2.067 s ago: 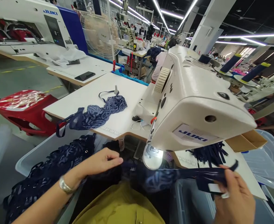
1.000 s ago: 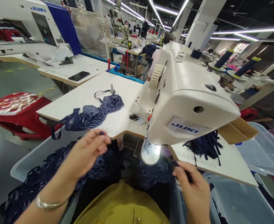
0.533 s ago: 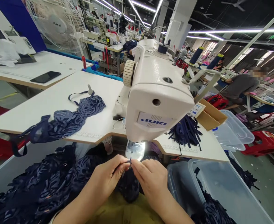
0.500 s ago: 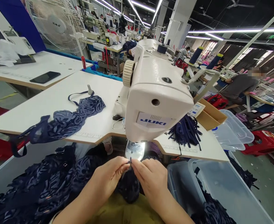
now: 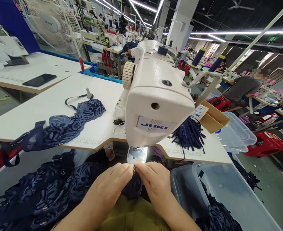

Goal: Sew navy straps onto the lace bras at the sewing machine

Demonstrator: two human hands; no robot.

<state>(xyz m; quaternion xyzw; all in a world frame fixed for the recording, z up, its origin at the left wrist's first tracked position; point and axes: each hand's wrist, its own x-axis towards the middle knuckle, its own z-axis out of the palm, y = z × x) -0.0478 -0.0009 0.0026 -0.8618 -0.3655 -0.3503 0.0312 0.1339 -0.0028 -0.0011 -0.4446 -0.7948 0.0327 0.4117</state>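
My left hand [image 5: 112, 181] and my right hand [image 5: 156, 179] meet just in front of the lit needle plate [image 5: 136, 154] of a white sewing machine [image 5: 159, 99]. Both are closed, thumbs and fingers pinching a small dark part between them, largely hidden by the fingertips. Below them hangs dark navy patterned fabric [image 5: 133, 187], which looks like a bra. Another navy lace bra [image 5: 68, 126] lies on the table [image 5: 100, 86] to the left, one strap trailing over the edge.
Left of my lap, a bin holds a heap of navy bras [image 5: 42, 192]. On the right stand clear plastic bins [image 5: 228, 183] with more navy pieces. A bundle of navy strips [image 5: 189, 133] and a cardboard box [image 5: 212, 117] sit beside the machine. A phone [image 5: 39, 80] lies at left.
My left fingers have rolled further over the small dark part, and the hanging fabric shows less below my hands. The whole view has shifted slightly.
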